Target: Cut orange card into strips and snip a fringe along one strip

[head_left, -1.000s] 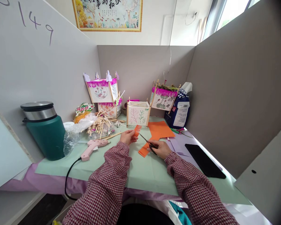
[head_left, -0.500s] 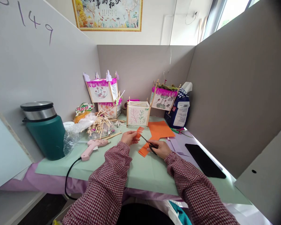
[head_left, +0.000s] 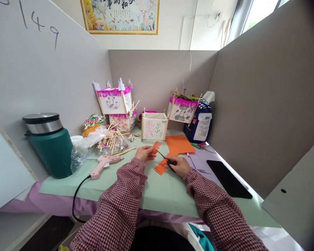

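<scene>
Pinched in my left hand (head_left: 145, 153) is a small strip of orange paper (head_left: 157, 145), its far edge cut into a fringe. My right hand (head_left: 180, 166) grips black-handled scissors (head_left: 170, 164), with the blades pointing at the strip's lower edge. Whether the blades touch the paper I cannot tell. Under the scissors lies a folded orange paper piece (head_left: 161, 168), and a larger orange sheet (head_left: 180, 143) lies behind it on the pale green table cover (head_left: 167, 198).
A pink glue gun (head_left: 104, 166) with a black cord lies left, near a green flask (head_left: 52, 150) and a heap of wooden sticks (head_left: 113, 137). Paper lanterns (head_left: 154, 127) stand at the back. A black phone-like slab (head_left: 229, 178) lies right, beside lilac paper (head_left: 196, 163).
Almost nothing differs. Both hands, the fringed strip and the scissors stay in nearly the same place.
</scene>
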{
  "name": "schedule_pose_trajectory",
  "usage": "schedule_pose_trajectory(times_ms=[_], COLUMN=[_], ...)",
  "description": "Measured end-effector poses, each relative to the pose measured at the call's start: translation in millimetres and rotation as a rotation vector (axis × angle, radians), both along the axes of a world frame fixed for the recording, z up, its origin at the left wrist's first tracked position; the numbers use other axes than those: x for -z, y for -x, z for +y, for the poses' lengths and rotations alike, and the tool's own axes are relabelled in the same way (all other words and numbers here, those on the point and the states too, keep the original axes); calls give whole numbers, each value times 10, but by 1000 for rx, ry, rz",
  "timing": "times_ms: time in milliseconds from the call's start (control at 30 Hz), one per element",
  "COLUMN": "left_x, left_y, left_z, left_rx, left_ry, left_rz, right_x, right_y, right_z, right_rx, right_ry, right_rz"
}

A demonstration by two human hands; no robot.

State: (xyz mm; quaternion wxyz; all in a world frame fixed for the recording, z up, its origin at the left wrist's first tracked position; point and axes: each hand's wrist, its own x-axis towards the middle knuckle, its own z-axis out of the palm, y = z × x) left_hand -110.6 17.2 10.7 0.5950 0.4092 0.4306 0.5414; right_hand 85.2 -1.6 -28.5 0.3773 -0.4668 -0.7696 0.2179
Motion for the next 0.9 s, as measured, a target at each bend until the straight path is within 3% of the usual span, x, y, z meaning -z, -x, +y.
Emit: schedule_pose_trajectory(times_ms=[367,900], left_x=[-3,8], left_y=[-1,-1], left_z=[2,1], left_rx=[11,15], left_ry=[6,-1], left_rz=[2,28], right_x=[4,6], right_y=[-15,-9], right_z=[17,12], right_rx=[16,23], right_ry=[-47,5], right_rz=[-33,-27])
